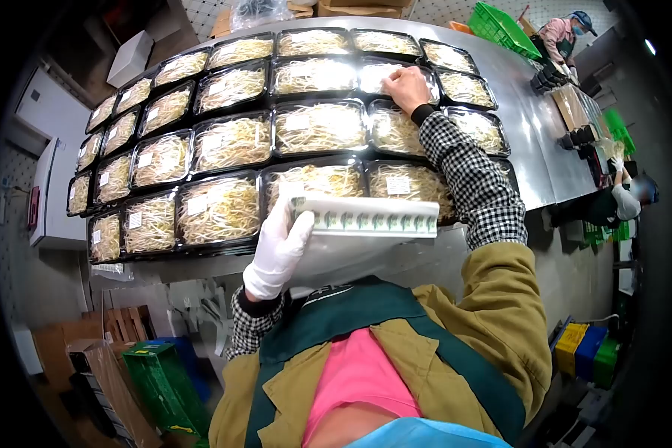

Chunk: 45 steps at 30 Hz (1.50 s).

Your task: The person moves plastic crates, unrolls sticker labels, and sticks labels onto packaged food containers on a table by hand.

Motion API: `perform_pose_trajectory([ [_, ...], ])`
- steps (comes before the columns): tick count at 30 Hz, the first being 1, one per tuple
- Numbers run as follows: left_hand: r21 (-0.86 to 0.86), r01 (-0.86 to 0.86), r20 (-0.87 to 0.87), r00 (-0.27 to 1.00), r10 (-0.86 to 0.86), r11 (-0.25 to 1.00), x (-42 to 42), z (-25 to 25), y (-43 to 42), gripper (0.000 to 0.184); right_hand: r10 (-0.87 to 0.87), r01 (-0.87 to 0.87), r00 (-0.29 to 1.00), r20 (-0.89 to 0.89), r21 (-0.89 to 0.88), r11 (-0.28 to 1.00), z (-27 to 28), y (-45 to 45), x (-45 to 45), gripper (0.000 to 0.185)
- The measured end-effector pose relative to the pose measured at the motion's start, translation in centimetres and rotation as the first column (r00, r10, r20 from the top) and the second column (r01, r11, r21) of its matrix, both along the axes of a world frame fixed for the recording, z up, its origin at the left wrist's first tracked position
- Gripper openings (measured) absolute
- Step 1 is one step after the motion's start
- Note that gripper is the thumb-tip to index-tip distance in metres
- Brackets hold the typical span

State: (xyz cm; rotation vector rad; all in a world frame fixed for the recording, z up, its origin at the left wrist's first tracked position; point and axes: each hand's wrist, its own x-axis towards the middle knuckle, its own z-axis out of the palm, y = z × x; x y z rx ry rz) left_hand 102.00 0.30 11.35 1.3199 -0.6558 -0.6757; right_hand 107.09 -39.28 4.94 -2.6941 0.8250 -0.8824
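Observation:
My left hand (278,250), in a white glove, grips a strip of stickers (373,217), a white backing with a row of small green-and-dark prints. It is above the near row of packs. My bare right hand (409,88) reaches to a film-wrapped black tray of bean sprouts (373,77) in the second row from the back. Its fingers are bent together and touch the pack's top; what they pinch, if anything, is hidden. Nearer trays of bean sprouts (319,128) bear a white label (299,122), and another label (398,185) sits on a front pack.
Rows of sprout trays cover much of the metal table (534,160). A green basket (502,30) is at the far right. Two other people work there, one in a pink top (556,37), another in a white top (627,203). A green crate (164,384) stands below left.

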Motion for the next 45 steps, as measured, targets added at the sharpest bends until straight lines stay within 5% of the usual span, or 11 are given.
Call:
perform_pose_trajectory([
  [5,0.005,-0.023,0.144,0.989,0.022,1.000,1.6,-1.3,1.0,0.028,0.089,-0.089,0.996,-0.022,-0.011,0.996,2.6,2.6,-2.0,0.022],
  [7,0.013,0.027,0.098,0.995,-0.028,1.000,1.7,-1.1,1.5,0.028,0.520,-0.459,0.853,0.053,0.553,0.696,7.3,9.4,-4.3,0.025],
  [9,-0.004,-0.043,0.176,0.983,0.043,0.999,1.5,-2.3,1.2,0.031,0.772,-0.602,0.613,0.164,0.731,0.322,11.0,16.8,-7.4,0.024],
  [12,0.116,-0.020,0.291,0.957,-0.015,0.993,1.0,-0.7,1.6,0.025,0.777,-0.745,0.628,0.038,0.318,0.586,13.1,23.7,-10.8,0.013],
  [13,0.116,-0.010,0.348,0.937,-0.031,0.993,0.8,-0.9,1.7,0.023,0.768,-0.765,0.640,-0.004,0.080,0.638,12.6,24.1,-11.4,0.012],
  [18,0.176,0.263,0.151,0.945,-0.290,0.949,0.2,-0.5,3.1,0.015,0.208,-0.279,0.960,0.190,0.559,0.781,9.8,15.5,-12.3,0.017],
  [26,-0.041,0.436,-0.228,0.872,-0.433,0.899,1.8,1.3,6.5,0.048,-0.187,0.185,0.979,-0.082,-0.033,0.982,2.2,10.5,-11.1,0.032],
  [31,-0.108,0.061,-0.153,0.985,-0.077,0.992,2.7,0.4,8.3,0.046,0.007,-0.001,0.994,0.108,-0.055,0.998,4.4,11.7,-13.2,0.017],
  [33,-0.160,-0.173,-0.205,0.969,0.138,0.972,2.1,0.6,8.3,0.031,0.084,-0.199,0.975,0.204,0.646,0.737,8.0,17.6,-15.6,0.026],
  [35,-0.222,-0.299,-0.157,0.950,0.269,0.928,2.5,-0.7,8.5,0.026,0.165,-0.294,0.955,0.248,0.876,0.383,9.4,21.6,-19.2,0.029],
  [45,-0.265,-0.314,-0.069,0.949,0.307,0.912,1.2,-1.6,9.4,0.012,-0.220,-0.308,0.846,0.485,0.782,0.542,6.3,32.4,-22.5,0.016],
])
